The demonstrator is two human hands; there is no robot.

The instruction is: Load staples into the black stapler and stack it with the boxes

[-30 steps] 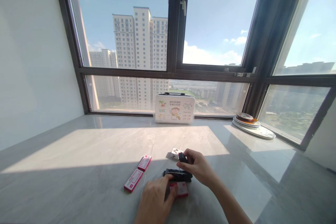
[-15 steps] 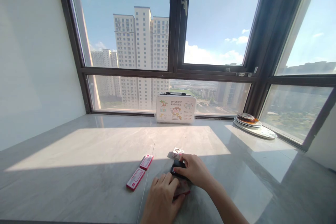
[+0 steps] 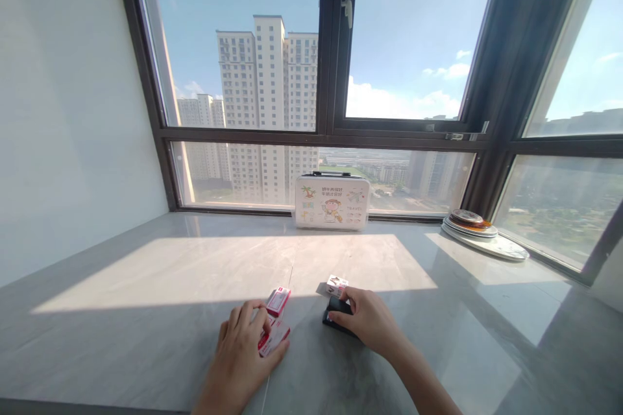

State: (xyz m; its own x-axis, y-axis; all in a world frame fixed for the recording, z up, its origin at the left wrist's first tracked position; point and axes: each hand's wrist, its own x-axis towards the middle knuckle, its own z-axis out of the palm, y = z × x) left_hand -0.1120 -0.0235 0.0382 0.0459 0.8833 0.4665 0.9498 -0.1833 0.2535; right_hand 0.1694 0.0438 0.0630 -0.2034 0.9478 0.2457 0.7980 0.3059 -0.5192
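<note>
Low at frame centre, on the grey bench (image 3: 146,285), the left hand (image 3: 241,353) has its grip clamped on a red-and-white box (image 3: 276,338) (a twin box (image 3: 278,301) lies just above it); the right hand (image 3: 372,323), beside it, closes its grip over a black stapler (image 3: 335,311).

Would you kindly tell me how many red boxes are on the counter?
2: one box at the left hand fingertips, another box in its grip by the thumb; more may be hidden.

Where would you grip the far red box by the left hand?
Probably pinch the far box across its long edges, from above: it lies flat on the counter, long and narrow, top face clear. The left hand grips the near box; the right hand holds the stapler.
</note>
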